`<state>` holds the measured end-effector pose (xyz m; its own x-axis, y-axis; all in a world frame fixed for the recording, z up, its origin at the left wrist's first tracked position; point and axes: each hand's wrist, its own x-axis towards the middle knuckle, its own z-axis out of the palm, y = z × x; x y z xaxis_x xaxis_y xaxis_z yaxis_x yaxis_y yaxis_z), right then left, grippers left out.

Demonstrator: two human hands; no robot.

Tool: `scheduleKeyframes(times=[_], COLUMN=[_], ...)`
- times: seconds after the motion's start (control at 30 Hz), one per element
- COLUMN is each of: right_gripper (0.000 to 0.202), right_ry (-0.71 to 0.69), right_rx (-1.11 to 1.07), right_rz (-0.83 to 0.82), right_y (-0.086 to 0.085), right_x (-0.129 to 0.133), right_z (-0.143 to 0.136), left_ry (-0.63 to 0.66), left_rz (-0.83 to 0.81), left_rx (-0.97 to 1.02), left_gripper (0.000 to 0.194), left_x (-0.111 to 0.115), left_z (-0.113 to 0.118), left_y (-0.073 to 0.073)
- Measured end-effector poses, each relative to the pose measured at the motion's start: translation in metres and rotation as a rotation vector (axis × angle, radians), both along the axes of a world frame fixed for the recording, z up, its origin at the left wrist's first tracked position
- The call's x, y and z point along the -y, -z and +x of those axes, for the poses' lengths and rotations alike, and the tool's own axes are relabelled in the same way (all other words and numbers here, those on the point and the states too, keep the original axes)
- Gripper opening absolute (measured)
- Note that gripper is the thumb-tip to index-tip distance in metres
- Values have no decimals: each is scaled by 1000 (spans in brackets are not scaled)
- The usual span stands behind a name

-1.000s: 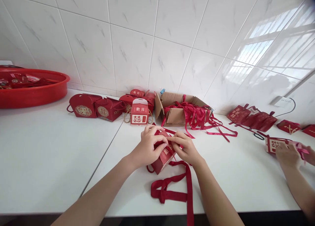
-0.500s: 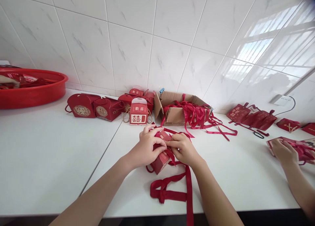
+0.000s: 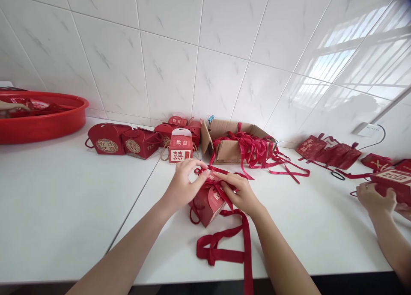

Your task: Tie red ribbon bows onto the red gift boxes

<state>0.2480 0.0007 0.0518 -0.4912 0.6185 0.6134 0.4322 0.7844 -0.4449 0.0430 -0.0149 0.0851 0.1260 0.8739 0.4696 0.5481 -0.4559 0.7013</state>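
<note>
A small red box (image 3: pixel 205 207) with a rounded flap and cord loops stands tilted between my hands. Red ribbon (image 3: pixel 245 243) crosses its top and trails down over the table's front edge. My left hand (image 3: pixel 187 179) is at the box's far left top, thumb and fingers closed together near a bit of ribbon; what they pinch is too small to make out. From the right, my right hand (image 3: pixel 236 190) presses bent fingers on the ribbon across the top. The fingers partly hide the crossing.
Behind stands a cardboard box (image 3: pixel 227 153) of ribbons, beside several red gift boxes (image 3: pixel 141 141). A red basin (image 3: pixel 41 126) is at the left, with a person's hand in it. At right, a co-worker's hands (image 3: pixel 375 198) hold a box near a black ring (image 3: pixel 338 175).
My left hand has moved up and left off the ribbon's middle, uncovering more of the box. My right hand has shifted slightly. The co-worker's box at right has turned and lifted.
</note>
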Motion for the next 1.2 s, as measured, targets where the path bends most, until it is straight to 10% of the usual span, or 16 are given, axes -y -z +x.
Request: scheduleKeyframes(times=[0.57,1.2], right_gripper=[45,50], right_ry=[-36,-35], right_rx=[212,424], right_rz=[127,94], right_y=[-1,-12], right_x=[1,10], right_z=[4,3], left_ry=[-53,-27], left_rz=[-327,46], left_rx=[-50,-92], left_gripper=[43,23], left_x=[-12,-14], left_z=[-6,-2], left_y=[15,13])
